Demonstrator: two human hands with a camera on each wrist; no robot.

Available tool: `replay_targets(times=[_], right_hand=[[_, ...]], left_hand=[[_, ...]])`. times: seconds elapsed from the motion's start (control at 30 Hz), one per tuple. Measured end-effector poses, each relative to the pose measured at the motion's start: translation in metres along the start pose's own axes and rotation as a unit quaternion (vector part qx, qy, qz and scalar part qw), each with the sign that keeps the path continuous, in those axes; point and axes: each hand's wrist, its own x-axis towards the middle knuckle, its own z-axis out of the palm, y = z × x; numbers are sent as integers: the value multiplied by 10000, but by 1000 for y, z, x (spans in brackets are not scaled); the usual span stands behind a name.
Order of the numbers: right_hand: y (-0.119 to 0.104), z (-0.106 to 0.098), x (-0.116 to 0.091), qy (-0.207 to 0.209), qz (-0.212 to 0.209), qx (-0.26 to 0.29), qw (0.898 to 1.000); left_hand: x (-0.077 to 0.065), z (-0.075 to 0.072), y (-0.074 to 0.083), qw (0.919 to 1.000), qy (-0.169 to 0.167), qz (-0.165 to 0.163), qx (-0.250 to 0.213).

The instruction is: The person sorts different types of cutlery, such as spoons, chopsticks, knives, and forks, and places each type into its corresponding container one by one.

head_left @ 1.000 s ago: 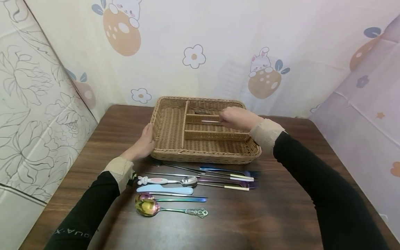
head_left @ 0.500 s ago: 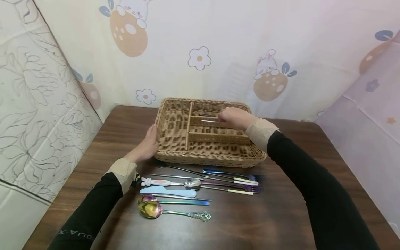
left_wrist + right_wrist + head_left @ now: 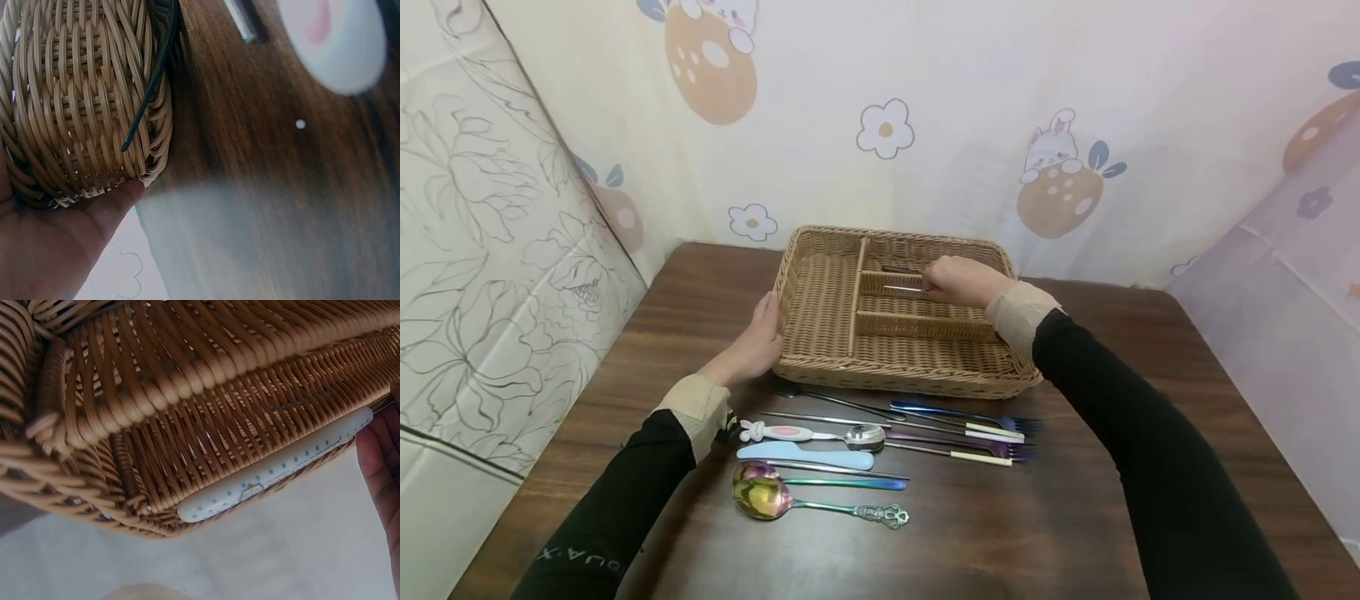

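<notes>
My left hand (image 3: 758, 337) rests against the left end of the wicker basket (image 3: 820, 364), its fingers straight up along the outer wall. In the left wrist view the thumb (image 3: 119, 203) touches the woven wall low down. My right hand (image 3: 958, 282) is over the basket's divided right part and holds a piece of cutlery with a white, blue-dotted handle (image 3: 275, 472). A thin silver part (image 3: 904, 288) of it sticks out left of the hand. Its head is not clearly visible, so its kind cannot be told. A dark slim strip (image 3: 899, 269) shows in the rear compartment.
Before the basket lie a rabbit-handled spoon (image 3: 863, 437), a light blue knife (image 3: 805, 454), two iridescent spoons (image 3: 760, 497), forks (image 3: 1011, 451) and several slim pieces of cutlery. A patterned curtain (image 3: 955, 167) hangs behind the brown table (image 3: 1097, 517).
The head view has shifted slightly. Both hands stay at nearly the same places on and over the basket, and the right hand keeps hold of the white-handled piece of cutlery.
</notes>
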Motion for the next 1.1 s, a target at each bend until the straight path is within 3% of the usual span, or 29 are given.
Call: replay_targets(times=[0.7,0.87,1.1], right_hand=[[19,26,18,-508,354,72,9981],[19,32,21,-616,346,-135,9974],[16,37,26,-743,390,-6,9965]], left_hand=[[4,1,-1,10000,39,12,-60],[3,1,-1,10000,54,41,-31],[2,0,1,10000,44,-26,-49]])
